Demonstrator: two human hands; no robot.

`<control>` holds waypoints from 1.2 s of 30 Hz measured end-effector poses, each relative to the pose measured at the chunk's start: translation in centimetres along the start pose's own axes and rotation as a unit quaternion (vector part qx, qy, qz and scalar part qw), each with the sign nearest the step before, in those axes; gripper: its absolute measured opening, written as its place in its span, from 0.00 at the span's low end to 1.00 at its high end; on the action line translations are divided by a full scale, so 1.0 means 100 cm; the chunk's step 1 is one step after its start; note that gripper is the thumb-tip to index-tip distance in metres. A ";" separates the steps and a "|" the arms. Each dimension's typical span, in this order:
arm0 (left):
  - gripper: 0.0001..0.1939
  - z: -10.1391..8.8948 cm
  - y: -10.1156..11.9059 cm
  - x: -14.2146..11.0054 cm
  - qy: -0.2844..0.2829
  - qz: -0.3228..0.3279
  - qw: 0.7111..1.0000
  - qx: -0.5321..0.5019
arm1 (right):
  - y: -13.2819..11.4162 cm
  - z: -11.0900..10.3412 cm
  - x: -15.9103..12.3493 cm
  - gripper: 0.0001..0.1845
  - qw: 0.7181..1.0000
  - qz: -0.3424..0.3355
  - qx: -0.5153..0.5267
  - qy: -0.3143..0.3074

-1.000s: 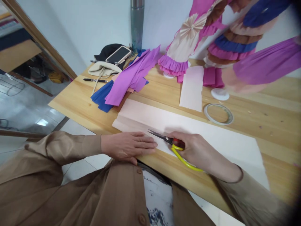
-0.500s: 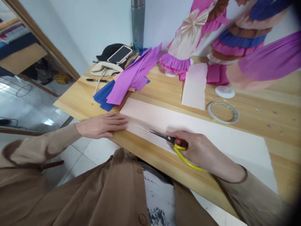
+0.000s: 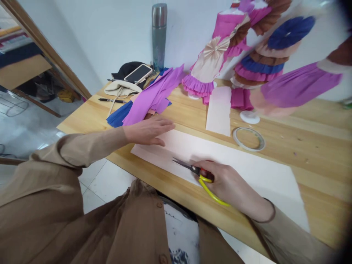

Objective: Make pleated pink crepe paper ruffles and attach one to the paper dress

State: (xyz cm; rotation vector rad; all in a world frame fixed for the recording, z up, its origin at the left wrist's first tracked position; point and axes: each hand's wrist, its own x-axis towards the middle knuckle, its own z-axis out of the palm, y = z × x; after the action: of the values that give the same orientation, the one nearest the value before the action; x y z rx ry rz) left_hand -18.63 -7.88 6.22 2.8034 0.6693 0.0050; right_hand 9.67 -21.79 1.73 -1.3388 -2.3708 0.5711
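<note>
A long strip of pale pink paper [image 3: 247, 168] lies along the front of the wooden table. My right hand [image 3: 228, 183] is wrapped round a pair of scissors [image 3: 203, 176] with red and yellow handles. Their dark blades look closed and point left over the paper. My left hand [image 3: 150, 131] is stretched out flat at the strip's left end, thumb apart from the fingers. Whether it presses on the paper or hovers just above is hard to tell. Just beyond it lie purple crepe paper pieces [image 3: 154, 91] and a blue piece [image 3: 119, 113].
A roll of tape [image 3: 249, 139] and a smaller pale pink piece [image 3: 219, 110] lie behind the strip. Ruffled paper dresses [image 3: 205, 62] stand along the wall. At the back left are a phone [image 3: 138, 73], a pen [image 3: 112, 100] and a steel flask [image 3: 159, 40].
My left hand has moved away from the table's front edge, further across the strip's left end. My right hand keeps the scissors in nearly the same spot. The view has tilted up slightly.
</note>
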 end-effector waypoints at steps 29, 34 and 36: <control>0.13 -0.033 0.028 -0.008 0.155 -0.133 0.927 -0.313 | -0.028 -0.049 0.001 0.21 0.969 -0.131 -0.094 0.189; 0.18 -0.033 0.015 -0.034 0.315 -0.237 0.778 -0.489 | -0.042 -0.080 0.002 0.11 0.941 0.022 0.032 0.335; 0.19 -0.029 0.014 -0.043 0.388 -0.261 0.692 -0.550 | -0.045 -0.083 0.002 0.11 0.923 0.103 0.077 0.364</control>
State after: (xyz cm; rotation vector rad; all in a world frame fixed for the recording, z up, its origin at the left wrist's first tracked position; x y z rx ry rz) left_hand -22.06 -10.26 9.64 1.2790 1.0989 1.1170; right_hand 10.41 -22.29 11.15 -1.4189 -1.5669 0.2370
